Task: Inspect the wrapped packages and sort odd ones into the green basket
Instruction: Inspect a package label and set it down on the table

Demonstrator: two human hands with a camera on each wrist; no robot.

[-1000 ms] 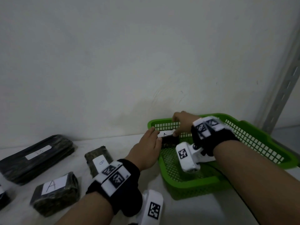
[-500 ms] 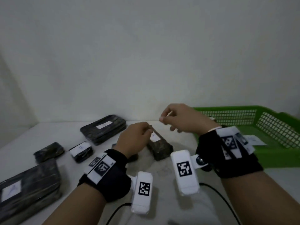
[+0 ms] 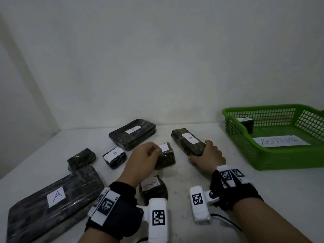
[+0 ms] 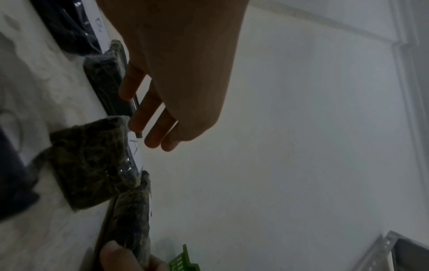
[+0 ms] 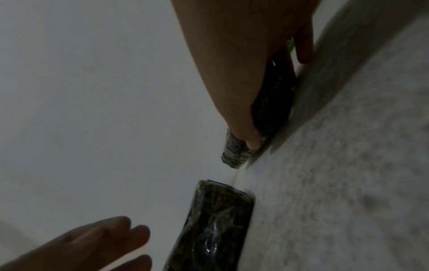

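Note:
Several dark wrapped packages with white labels lie on the white table (image 3: 184,174). My right hand (image 3: 199,150) grips the near end of a long package labelled B (image 3: 188,141), thumb on one side and fingers on the other; the right wrist view shows this grip (image 5: 278,99) on the package (image 5: 274,110). My left hand (image 3: 156,149) hovers with relaxed fingers over a small package (image 3: 165,157), labelled A in the left wrist view (image 4: 88,161); the fingers (image 4: 148,117) hold nothing. The green basket (image 3: 245,155) at the right holds one small package (image 3: 247,123).
A paper sheet reading ABNORMAL (image 3: 280,142) lies in the basket. On the left are a large flat package A (image 3: 52,199), a small B (image 3: 114,156), an unlabelled one (image 3: 81,157) and a flat B (image 3: 132,134). Another small package (image 3: 153,188) lies by my left wrist.
Both hands left the basket, where a small package stays behind, and moved left over the table. My right hand has taken hold of the long package; my left came over the small one.

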